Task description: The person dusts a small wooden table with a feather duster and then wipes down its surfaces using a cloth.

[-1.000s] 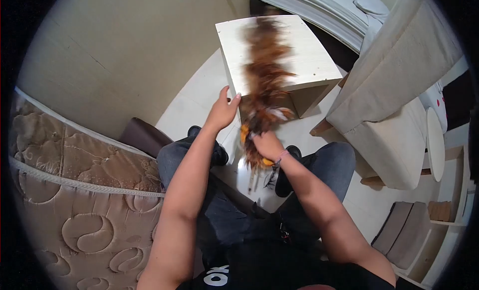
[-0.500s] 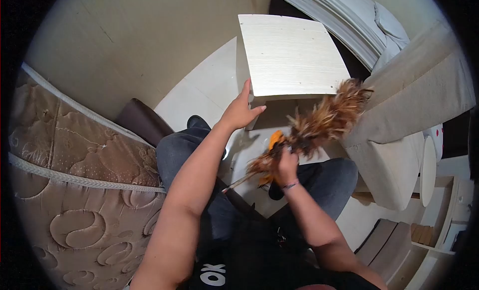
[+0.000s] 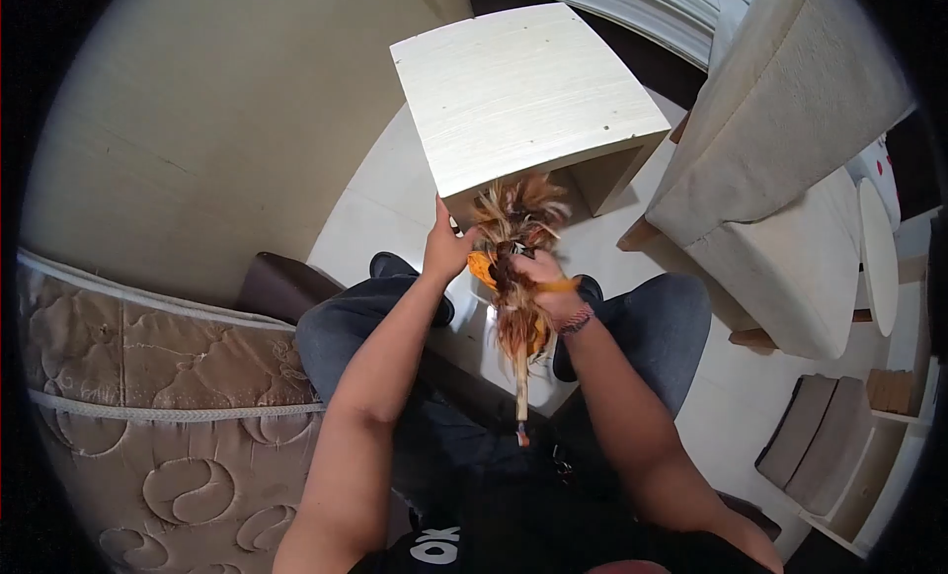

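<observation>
A brown feather duster [image 3: 517, 213] with orange patches is held by my right hand [image 3: 543, 278], whose fingers wrap round its middle. The duster's feathered head is at the front opening of a small white table [image 3: 533, 85], partly below its top. Its thin handle points down toward my lap. My left hand [image 3: 448, 246] is at the table's near left corner, thumb and fingers apart, touching or nearly touching the side edge.
A brown patterned mattress [image 3: 188, 376] lies at the left, beside the beige wall [image 3: 227, 110]. A beige upholstered chair [image 3: 780, 159] stands at the right. Shelving [image 3: 894, 455] and a grey-brown cushion [image 3: 815, 441] are at the lower right. My knees flank the floor ahead.
The duster has moved from the table's right front corner to the left, near my left hand, and its handle now points straight down. The table sits further left in view.
</observation>
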`<state>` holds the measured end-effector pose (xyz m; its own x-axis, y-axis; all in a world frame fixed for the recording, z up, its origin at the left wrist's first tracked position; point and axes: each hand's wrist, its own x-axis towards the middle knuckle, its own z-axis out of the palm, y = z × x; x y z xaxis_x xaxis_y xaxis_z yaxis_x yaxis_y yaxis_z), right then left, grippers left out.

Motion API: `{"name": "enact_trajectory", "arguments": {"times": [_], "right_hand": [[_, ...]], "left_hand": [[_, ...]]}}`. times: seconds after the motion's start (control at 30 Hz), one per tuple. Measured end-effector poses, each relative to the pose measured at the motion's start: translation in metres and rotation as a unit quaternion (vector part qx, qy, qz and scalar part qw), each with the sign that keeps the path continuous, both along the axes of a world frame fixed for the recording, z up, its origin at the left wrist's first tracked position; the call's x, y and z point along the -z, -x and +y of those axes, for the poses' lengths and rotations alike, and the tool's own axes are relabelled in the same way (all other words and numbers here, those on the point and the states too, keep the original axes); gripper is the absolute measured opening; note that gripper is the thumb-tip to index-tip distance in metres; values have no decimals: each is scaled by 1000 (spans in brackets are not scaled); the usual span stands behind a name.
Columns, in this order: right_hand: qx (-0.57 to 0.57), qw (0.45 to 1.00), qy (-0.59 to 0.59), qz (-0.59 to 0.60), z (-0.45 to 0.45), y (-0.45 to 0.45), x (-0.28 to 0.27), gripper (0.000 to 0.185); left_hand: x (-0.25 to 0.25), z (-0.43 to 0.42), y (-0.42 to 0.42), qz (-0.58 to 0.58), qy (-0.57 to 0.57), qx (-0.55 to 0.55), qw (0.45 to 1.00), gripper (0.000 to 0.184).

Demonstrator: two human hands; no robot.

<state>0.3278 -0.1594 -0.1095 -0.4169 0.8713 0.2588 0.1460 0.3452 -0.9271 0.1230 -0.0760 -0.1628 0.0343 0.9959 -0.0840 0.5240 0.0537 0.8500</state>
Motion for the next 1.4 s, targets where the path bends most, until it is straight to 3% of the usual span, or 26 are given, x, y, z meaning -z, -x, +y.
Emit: {"name": "enact_trajectory", "arguments": {"times": [0.03, 0.07, 0.13, 0.17, 0.27, 0.3, 0.33, 0.4, 0.47, 0.53, 0.57, 0.6, 0.67, 0.7, 0.8, 0.83, 0.87, 0.93, 1.0, 1.07, 1.1, 1.13, 1.23, 1.33, 1.4], "right_hand": [[24, 994, 94, 56, 5, -3, 29, 26], [27, 994, 93, 57, 5, -12, 24, 26], [24, 991, -29, -126, 0, -26, 3, 27], [61, 991, 115, 21, -3, -24, 34, 30], [19, 988, 117, 97, -6, -25, -8, 27], [67, 996, 65, 6, -10, -23, -17, 21], [68, 995, 67, 8, -10, -21, -13, 21], [77, 976, 191, 78, -7, -18, -2, 18], [44, 978, 166, 120, -4, -18, -4, 17], [84, 913, 362, 168, 0, -16, -34, 21], [32, 897, 382, 222, 3, -19, -28, 25], [30, 896, 386, 217, 2, -18, -17, 25], [46, 991, 128, -8, 1, -17, 0, 32], [77, 942, 317, 80, 4, -6, -45, 31], [153, 962, 228, 15, 5, 3, -63, 25], [104, 950, 292, 47, 14, 1, -56, 28], [99, 952, 284, 53, 16, 3, -50, 28], [87, 942, 283, 157, 15, 6, -55, 31], [96, 952, 252, 146, 11, 7, -62, 32], [74, 977, 201, -7, 1, 2, -79, 33], [90, 982, 165, 2, -2, 4, -60, 36], [35, 985, 171, 18, -7, 2, -77, 38], [70, 985, 153, -28, -15, 1, -62, 40], [75, 982, 150, -87, -23, -7, -86, 42], [61, 964, 172, -191, -25, -12, -101, 44]], "left_hand": [[6, 0, -4, -43, -19, -20, 999, 94], [12, 1, -8, -41, -20, -16, 999, 94], [21, 0, -19, -53, -80, -52, 994, 83], [27, -1, -26, -64, -107, -71, 990, 74], [85, 11, -32, -144, -137, -116, 973, 75], [84, 12, -35, -152, -121, -135, 972, 68], [83, 14, -32, -150, -119, -134, 972, 68], [80, 15, -27, -25, -93, -125, 987, 61], [66, 15, -28, -51, -110, -140, 983, 54], [62, 16, -28, -32, -112, -139, 983, 50], [62, 18, -28, -34, -109, -141, 983, 50], [63, 21, -27, -3, -94, -153, 984, 48], [61, 22, -25, 27, -80, -172, 981, 46], [54, 23, -23, 10, -73, -171, 982, 46], [20, 19, -21, -13, -89, -176, 980, 48], [9, 18, -23, 41, -67, -192, 978, 49], [-4, 18, -23, 94, -45, -208, 973, 50], [-26, 8, -21, 85, -58, -204, 974, 56], [-48, -1, -18, 129, -15, -199, 971, 57], [-60, -9, -12, 111, -17, -207, 972, 55], [-76, -17, -12, 107, 9, -212, 971, 53], [-87, -23, -12, 105, 35, -217, 970, 51], [-82, -20, 5, 113, 27, -222, 968, 50], [-87, -10, 14, 120, 24, -208, 970, 51], [-95, -4, 13, 96, -34, -206, 973, 52]]}}
